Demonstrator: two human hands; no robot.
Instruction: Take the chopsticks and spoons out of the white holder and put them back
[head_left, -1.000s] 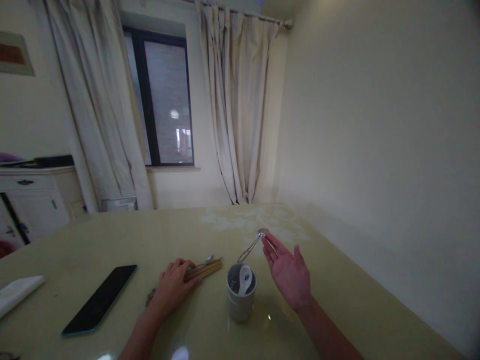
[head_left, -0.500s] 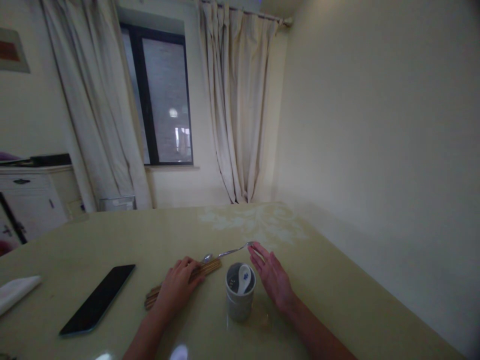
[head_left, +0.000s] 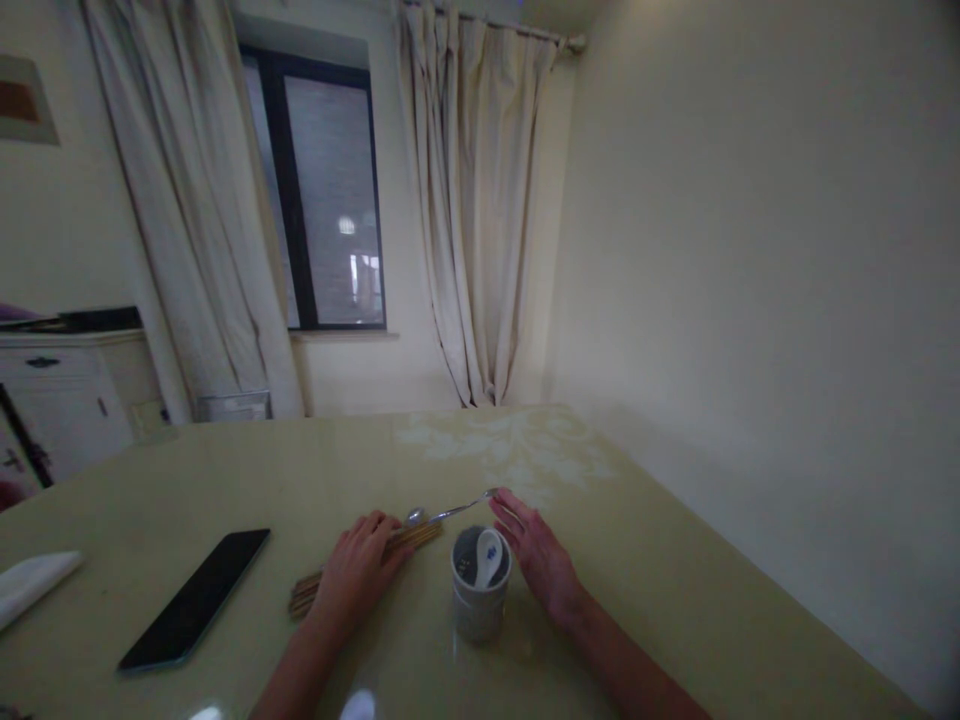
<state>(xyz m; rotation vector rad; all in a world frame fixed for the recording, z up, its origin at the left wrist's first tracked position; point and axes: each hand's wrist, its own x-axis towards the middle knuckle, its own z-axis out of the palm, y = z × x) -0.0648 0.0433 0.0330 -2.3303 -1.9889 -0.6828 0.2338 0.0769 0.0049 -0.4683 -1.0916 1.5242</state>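
Observation:
A bundle of wooden chopsticks [head_left: 415, 537] lies slantwise on the table, and my left hand [head_left: 361, 565] is closed over its middle, with the thumb on the near side. Just behind the bundle are a metal spoon [head_left: 415, 516] and a second slim metal utensil [head_left: 454, 510], partly hidden by the chopsticks and hand. At that utensil's far right end, the fingertips of my right hand [head_left: 541, 560] touch or nearly touch it; the fingers are stretched out. Between my hands stands a grey cup [head_left: 480, 608] holding a white ceramic spoon [head_left: 488, 560] with a blue mark.
A dark phone or tablet [head_left: 196, 600] lies on the table [head_left: 315, 465] left of my left hand. Farther left is a white folded item [head_left: 34, 585]. Beyond the table's back edge hang curtains [head_left: 480, 200] beside a window, and a wall [head_left: 750, 300] runs along the right.
My right hand has moved slightly left, and the slim utensil has shifted left with it, sliding further over the chopsticks. My left hand has stayed almost still on the bundle.

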